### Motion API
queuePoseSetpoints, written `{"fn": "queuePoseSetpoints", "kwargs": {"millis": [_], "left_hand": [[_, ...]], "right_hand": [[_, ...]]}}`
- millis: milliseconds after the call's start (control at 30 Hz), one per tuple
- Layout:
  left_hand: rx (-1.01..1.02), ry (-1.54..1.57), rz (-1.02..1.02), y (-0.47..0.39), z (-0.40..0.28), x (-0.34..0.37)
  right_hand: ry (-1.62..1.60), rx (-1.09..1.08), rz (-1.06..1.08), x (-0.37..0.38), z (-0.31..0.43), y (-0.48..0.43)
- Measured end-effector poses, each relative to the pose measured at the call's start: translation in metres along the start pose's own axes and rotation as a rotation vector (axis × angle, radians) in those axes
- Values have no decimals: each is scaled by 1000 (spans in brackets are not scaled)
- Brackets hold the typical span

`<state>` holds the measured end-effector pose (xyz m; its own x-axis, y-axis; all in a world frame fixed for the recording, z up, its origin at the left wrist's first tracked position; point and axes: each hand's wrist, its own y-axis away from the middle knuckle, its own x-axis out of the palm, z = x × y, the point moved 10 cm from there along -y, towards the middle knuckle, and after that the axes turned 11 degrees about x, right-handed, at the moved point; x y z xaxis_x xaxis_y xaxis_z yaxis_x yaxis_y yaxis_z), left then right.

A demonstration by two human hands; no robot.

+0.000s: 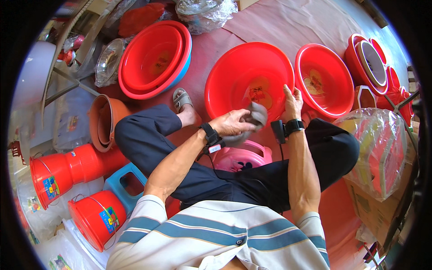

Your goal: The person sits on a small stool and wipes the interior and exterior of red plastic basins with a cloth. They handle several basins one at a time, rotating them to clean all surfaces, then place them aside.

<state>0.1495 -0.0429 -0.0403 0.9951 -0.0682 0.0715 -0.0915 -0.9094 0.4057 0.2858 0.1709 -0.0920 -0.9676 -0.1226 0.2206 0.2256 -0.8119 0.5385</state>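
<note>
A large red plastic basin (233, 77) with a printed emblem inside stands tilted in front of me, its open side towards me. My right hand (293, 101) grips its rim at the lower right, thumb showing at the edge. On the picture's left, my left hand (233, 123) clutches a grey-brown cloth (258, 114), partly blurred, at the lower part of the basin. Below the hands, between my legs, sits a pink plastic stool (243, 158) with a cartoon print. Both wrists wear black straps with small devices.
Another red basin (324, 79) leans at the right; nested basins (184, 72) stand at the upper left. Red buckets (98, 216), brown pots (116, 111) and a blue plastic stool (116, 179) are at the left. Plastic-wrapped goods (388, 152) rest on a cardboard box (368, 209) at the right.
</note>
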Motion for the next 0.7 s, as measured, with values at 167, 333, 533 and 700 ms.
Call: {"fn": "queuePoseSetpoints", "kwargs": {"millis": [167,333,533,700], "left_hand": [[307,-911,-109,-3,0,10],[270,-775,-47,-31,17,28],[320,-808,-25,-13,21,19],[384,-968,-12,5,49,-9]], "right_hand": [[47,10,-35,2,3,6],[25,11,-78,11,4,16],[-100,78,-88,6,10,9],[-147,136,19,11,7,-7]]}}
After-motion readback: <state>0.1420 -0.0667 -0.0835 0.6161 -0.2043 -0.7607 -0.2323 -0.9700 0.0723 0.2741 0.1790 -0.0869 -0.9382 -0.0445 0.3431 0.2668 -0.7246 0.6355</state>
